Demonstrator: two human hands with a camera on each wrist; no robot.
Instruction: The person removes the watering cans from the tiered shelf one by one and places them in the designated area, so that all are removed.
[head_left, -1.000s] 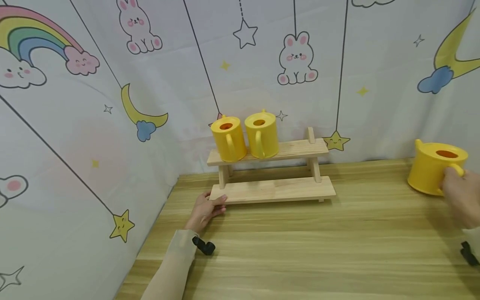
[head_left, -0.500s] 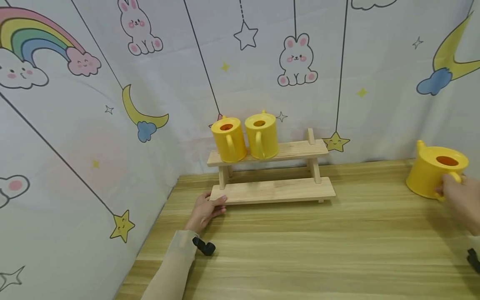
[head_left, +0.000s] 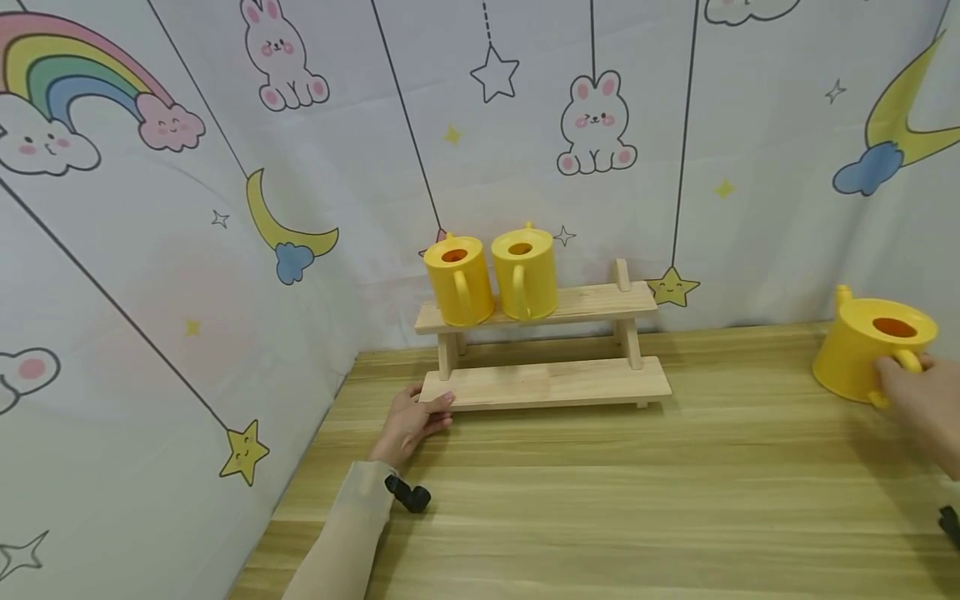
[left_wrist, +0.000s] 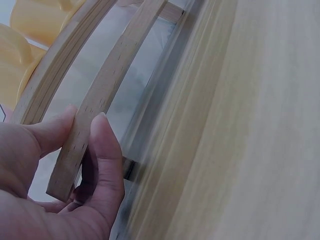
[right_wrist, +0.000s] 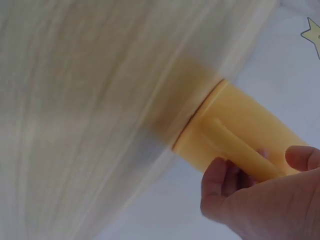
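Note:
A yellow toy watering can [head_left: 855, 354] stands upright at the far right of the head view, on or just above the table. My right hand [head_left: 926, 400] holds it by its handle [right_wrist: 242, 150], fingers curled round it in the right wrist view. At the left end of a two-tier wooden shelf [head_left: 547, 383], my left hand [head_left: 408, 425] pinches the lower board [left_wrist: 95, 100] between thumb and fingers. Two more yellow watering cans, a left one [head_left: 472, 296] and a right one [head_left: 542, 287], sit side by side on the upper board, handles facing me.
The wood-grain table [head_left: 637, 500] runs back to a cloth backdrop [head_left: 360, 150] printed with rabbits, stars and moons. Another stretch of cloth [head_left: 150, 400] borders the table on the left. An upright post [head_left: 622, 275] rises at the upper board's right end.
The right hand has come slightly toward me and turned the watering can a little, its handle now pointing more my way. The left hand and shelf stay put.

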